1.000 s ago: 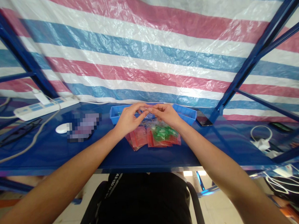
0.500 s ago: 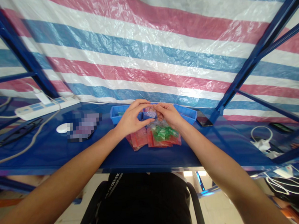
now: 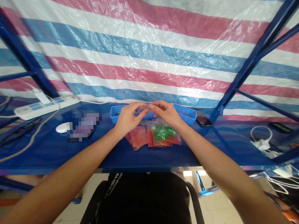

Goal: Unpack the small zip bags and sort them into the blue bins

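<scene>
My left hand (image 3: 128,118) and my right hand (image 3: 165,113) meet fingertip to fingertip above a blue tray (image 3: 189,113) at the back of the blue table (image 3: 54,150). Both pinch a small clear plastic bag (image 3: 147,114) between them; its contents are too small to make out. Just below my hands lies a pile of red bags (image 3: 139,139), with a bag of green parts (image 3: 162,133) on top at the right.
A white power strip (image 3: 40,108) with cables lies at the back left. A white round object (image 3: 62,128) and a blurred patch sit left of the tray. A dark phone (image 3: 203,118) lies right of it. White cables (image 3: 262,143) rest at the far right.
My fingertips have closed together again over the tray after being slightly apart with the little bag showing between them. The arms have hardly moved.
</scene>
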The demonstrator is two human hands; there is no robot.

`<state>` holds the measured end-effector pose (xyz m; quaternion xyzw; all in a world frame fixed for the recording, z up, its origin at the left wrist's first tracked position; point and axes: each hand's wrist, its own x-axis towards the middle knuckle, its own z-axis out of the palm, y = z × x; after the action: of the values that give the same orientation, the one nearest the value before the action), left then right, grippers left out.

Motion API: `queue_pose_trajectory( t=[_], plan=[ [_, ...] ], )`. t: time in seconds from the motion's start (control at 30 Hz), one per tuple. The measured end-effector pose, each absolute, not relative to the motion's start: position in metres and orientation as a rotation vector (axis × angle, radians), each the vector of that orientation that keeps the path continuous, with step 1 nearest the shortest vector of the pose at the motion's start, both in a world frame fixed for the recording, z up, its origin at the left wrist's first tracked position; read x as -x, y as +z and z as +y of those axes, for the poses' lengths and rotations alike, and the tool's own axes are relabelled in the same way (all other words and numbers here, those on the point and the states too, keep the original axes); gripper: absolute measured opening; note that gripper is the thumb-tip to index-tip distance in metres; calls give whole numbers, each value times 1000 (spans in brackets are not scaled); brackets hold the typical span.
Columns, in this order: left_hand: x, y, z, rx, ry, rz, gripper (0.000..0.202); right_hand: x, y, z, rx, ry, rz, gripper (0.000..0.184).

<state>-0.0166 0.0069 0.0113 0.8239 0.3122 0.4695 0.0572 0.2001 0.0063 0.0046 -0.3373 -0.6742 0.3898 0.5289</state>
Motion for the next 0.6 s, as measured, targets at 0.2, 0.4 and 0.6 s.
queue_pose_trajectory(
  t=[0.2,0.4,0.6],
  plan=[
    [16,7,7,-2321,1351,908,42,-203,6,5,729,981,-1680,43],
    [14,6,10,-2211,1351,901,43,-205,8,4,720,1014,-1708,46],
    [15,3,13,-2211,1236,902,47,-215,13,6,936,594,-1848,33]
  ],
)
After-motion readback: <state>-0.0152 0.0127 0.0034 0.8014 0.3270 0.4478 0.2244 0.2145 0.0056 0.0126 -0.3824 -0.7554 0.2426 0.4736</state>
